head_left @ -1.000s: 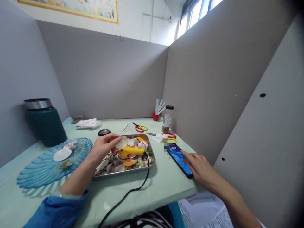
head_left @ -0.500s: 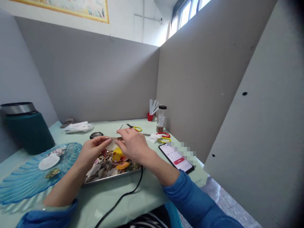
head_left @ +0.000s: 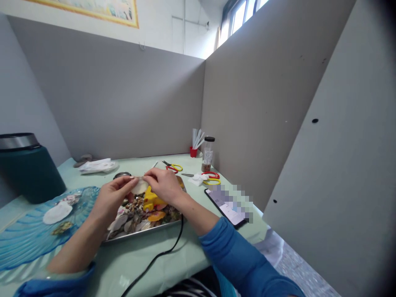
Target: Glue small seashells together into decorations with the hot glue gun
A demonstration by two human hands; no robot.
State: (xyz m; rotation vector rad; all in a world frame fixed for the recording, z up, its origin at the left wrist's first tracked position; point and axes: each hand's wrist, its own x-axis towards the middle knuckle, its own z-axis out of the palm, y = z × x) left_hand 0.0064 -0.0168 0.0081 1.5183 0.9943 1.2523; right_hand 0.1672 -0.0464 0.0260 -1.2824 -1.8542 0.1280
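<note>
A thin white shell (head_left: 140,187) is held between my two hands above a metal tray (head_left: 139,234). My left hand (head_left: 111,196) pinches its left side with thumb and fingertips. From the right, my right hand (head_left: 166,185) closes its thumb and fingers on the upper edge. Under my hands, the tray is heaped with mixed shells (head_left: 131,225), among them an orange shell (head_left: 156,216). A yellow glue gun (head_left: 151,199) lies on the heap, partly hidden by my right hand; a black cord (head_left: 163,252) runs from the tray towards me.
Left are a blue shell-shaped plate (head_left: 27,247) bearing shells and a green flask (head_left: 32,173). Behind lie a plastic bag (head_left: 98,166) and scissors (head_left: 175,167). Right are red-and-yellow scissors (head_left: 213,180), tissue (head_left: 198,178), a phone (head_left: 225,208), a jar (head_left: 208,154) and a red cup of white sticks (head_left: 193,152).
My right hand has shifted left and its fingers have drawn together at the shell's upper edge. More of the glue gun shows. The whole view has shifted slightly, and the phone screen looks different.
</note>
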